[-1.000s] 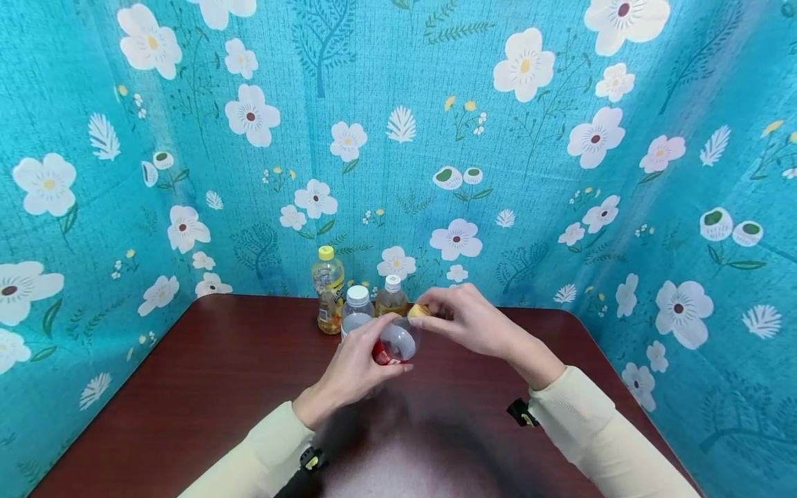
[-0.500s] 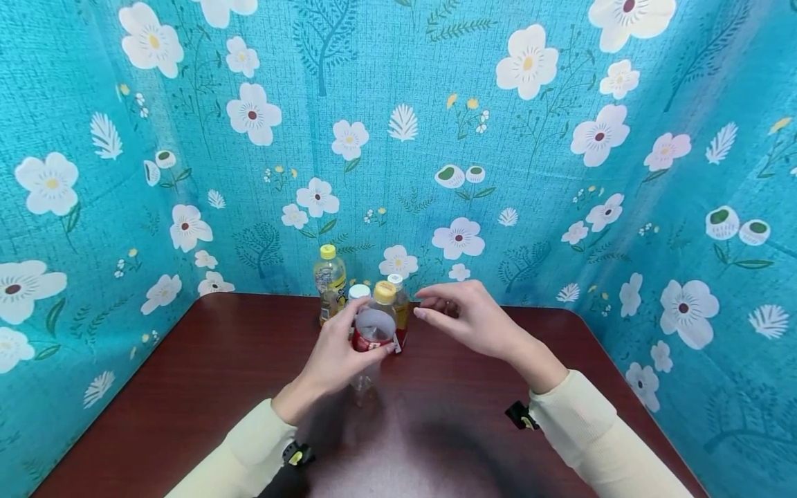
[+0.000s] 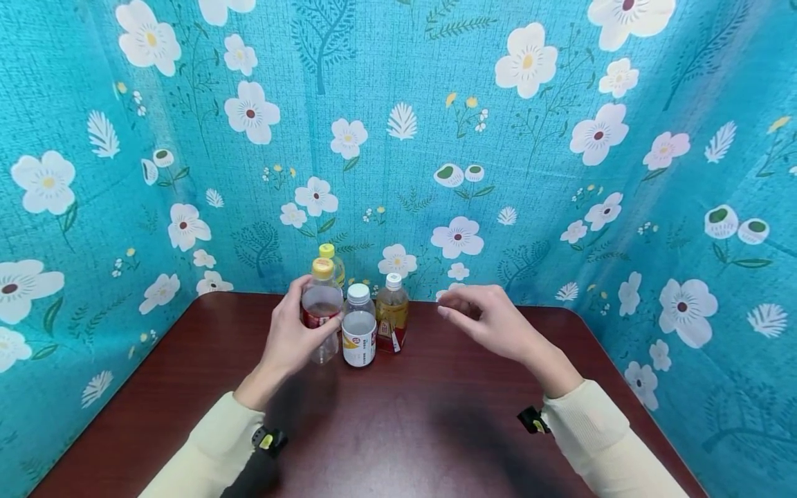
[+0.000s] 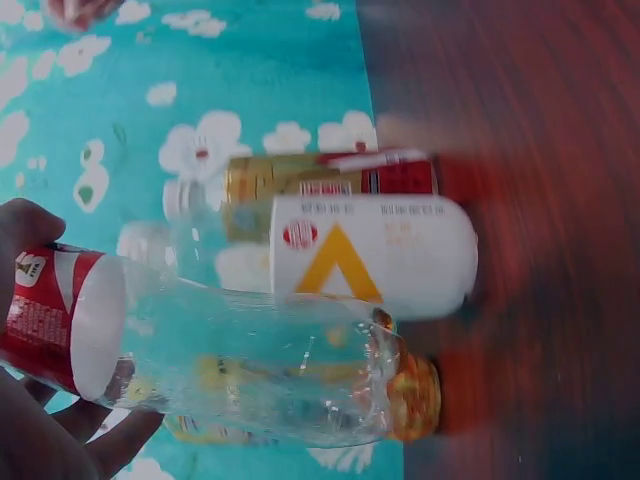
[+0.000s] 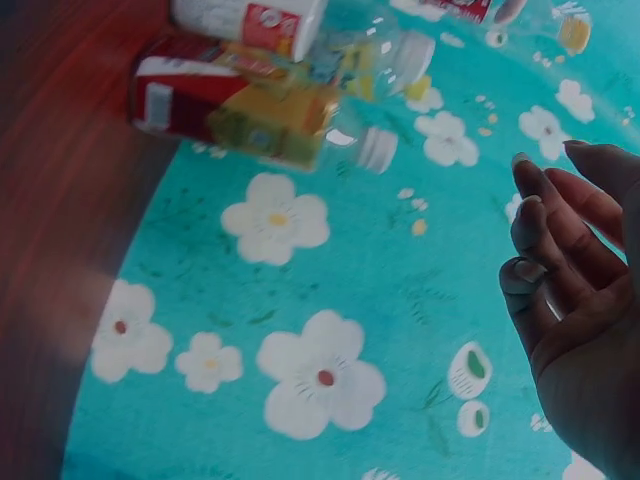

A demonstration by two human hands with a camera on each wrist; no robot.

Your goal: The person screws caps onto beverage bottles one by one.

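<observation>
My left hand (image 3: 288, 340) grips a clear plastic bottle (image 4: 250, 345) with a red label and an orange-yellow cap (image 3: 322, 268). The bottle is upright in the head view, left of the white-labelled bottle (image 3: 359, 339); whether its base touches the table I cannot tell. It partly hides a yellow-capped bottle (image 3: 339, 271) behind it. Farther right stands a bottle of amber look with a red lower label (image 3: 392, 319) and a white cap. Over the table's right half, my right hand (image 3: 488, 321) hangs with loosely bent fingers and holds nothing.
A dark red-brown table (image 3: 398, 429) lies under both hands. Turquoise flowered cloth (image 3: 398, 173) rises behind it and along both sides. Small black devices with yellow marks sit at both wrists, such as the wrist device (image 3: 269, 440) on the left.
My right hand has let go of the bottle's cap and drawn slightly right. My left hand has carried the bottle left, tipping it from leaning to upright, uncovering the white-labelled bottle.
</observation>
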